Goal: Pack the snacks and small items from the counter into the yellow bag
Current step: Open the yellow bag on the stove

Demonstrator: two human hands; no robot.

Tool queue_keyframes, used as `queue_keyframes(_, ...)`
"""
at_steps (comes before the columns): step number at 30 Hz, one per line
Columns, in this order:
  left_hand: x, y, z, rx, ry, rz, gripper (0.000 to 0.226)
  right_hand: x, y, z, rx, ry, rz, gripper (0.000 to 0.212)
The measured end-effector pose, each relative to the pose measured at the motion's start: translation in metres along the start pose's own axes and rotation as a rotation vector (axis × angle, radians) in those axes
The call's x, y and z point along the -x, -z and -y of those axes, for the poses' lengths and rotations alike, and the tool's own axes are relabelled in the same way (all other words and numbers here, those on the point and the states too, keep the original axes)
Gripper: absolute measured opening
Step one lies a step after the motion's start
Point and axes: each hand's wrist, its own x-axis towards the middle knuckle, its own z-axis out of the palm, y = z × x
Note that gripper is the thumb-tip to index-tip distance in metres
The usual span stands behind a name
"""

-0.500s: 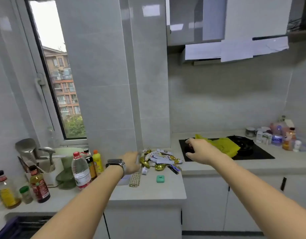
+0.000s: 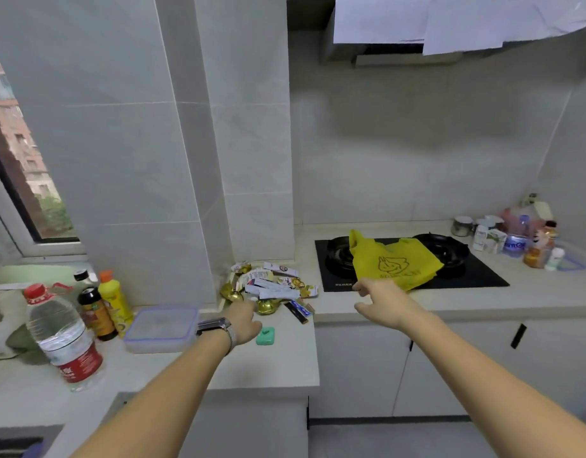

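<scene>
Head-worn camera looks forward and down (wide-angle) over the counter (image 2: 252,368).

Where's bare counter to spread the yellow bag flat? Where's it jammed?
Free: the counter front strip, bordered by the lidded container, the green item and the edge; also the strip before the stove, right of the right hand. Crowded: the snack pile at the left hand, the bottles far left, the jars far right.

- Yellow bag (image 2: 395,262): matt cloth, creased, lying on the glossy black hob (image 2: 476,276).
- Left of the hob, gold sweets (image 2: 265,306) in shiny foil.
- Counter (image 2: 285,368): smooth, matt.
</scene>
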Motion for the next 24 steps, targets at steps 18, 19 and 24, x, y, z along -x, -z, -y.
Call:
queue_keyframes(18, -0.229, -0.077, -0.122, 0.308, -0.009, 0.09, 0.039, -0.193, -0.031, -0.16, -0.197, -0.078, 0.161, 0.037)
queue_keyframes(19, -0.241, -0.08, -0.129, 0.318, -0.03, 0.089, 0.039, -0.202, -0.035, -0.165, -0.215, -0.09, 0.159, 0.036)
queue_keyframes(24, -0.304, -0.091, -0.166, 0.316, -0.118, 0.111, 0.038, -0.243, -0.034, -0.204, -0.253, -0.162, 0.169, 0.038)
